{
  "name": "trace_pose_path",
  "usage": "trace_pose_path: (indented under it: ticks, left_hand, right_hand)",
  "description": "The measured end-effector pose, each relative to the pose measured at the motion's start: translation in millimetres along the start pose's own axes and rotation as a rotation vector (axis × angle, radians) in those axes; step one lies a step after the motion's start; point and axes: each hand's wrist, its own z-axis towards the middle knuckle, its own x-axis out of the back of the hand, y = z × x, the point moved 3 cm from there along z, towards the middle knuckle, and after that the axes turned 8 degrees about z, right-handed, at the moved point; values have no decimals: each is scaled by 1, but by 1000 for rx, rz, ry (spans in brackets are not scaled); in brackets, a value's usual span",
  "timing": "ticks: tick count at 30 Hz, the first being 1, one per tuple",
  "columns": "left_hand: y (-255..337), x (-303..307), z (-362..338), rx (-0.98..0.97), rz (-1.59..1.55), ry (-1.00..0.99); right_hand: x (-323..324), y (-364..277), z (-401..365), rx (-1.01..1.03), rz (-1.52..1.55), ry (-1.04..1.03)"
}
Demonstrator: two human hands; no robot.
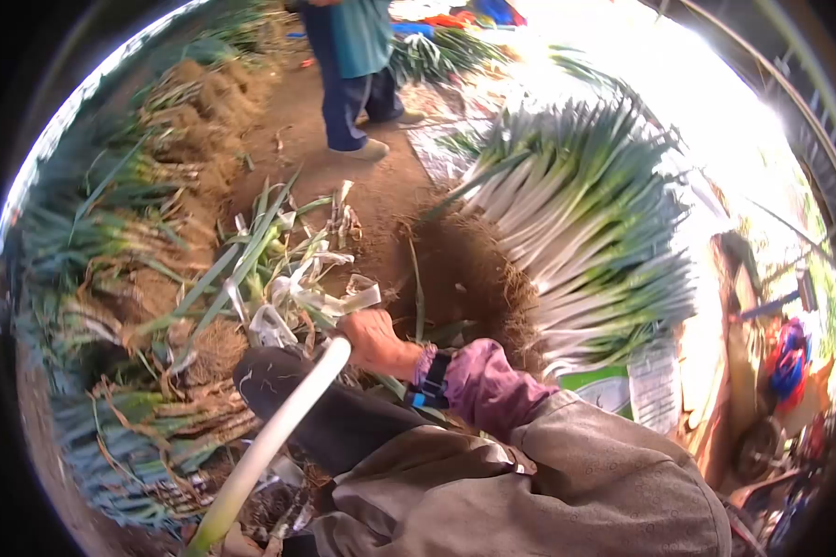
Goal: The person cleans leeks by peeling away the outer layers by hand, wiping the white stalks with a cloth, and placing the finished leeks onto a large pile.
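Note:
A long leek [283, 422] slants across my dark boot, its white end beside my right hand and its greenish end at the bottom left edge. My right hand [376, 342] is closed by a pale peeled leek leaf [358, 299]; its fingertips are partly hidden. A purple sleeve and a dark wrist strap cover that arm. Of my left hand, only what may be a small patch shows at the bottom edge, near the leek's green end; its fingers cannot be made out. Beyond the right hand lies a heap of stripped leaves [274, 269].
Cleaned leeks [567, 241] fan out at right, roots toward me, on printed sheets [655, 385]. Untrimmed leeks [149, 427] with soil line the left side. A person [353, 74] stands on the bare earth ahead. Tools and colourful items [790, 357] lie at far right.

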Motion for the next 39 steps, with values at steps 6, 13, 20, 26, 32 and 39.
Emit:
trace_pose_path:
  ticks: [6,13,20,26,32,39]
  left_hand:
    - [166,-14,43,-345,197,-80]
    - [309,-125,48,-863,-66,-178]
    - [154,-69,109,-468,290,30]
    - [-26,24,127,-110,365,110]
    - [-89,51,99,60,26,294]
    - [-118,44,59,208,-132,258]
  right_hand:
    - [-14,34,-72,-513,311,182]
    - [5,70,-34,-535,1451,359]
    - [175,202,-2,-689,1581,387]
    - [183,314,-26,-939,1661,657]
    - [158,390,-32,-702,2072,596]
    - [146,349,-38,-889,1975,860]
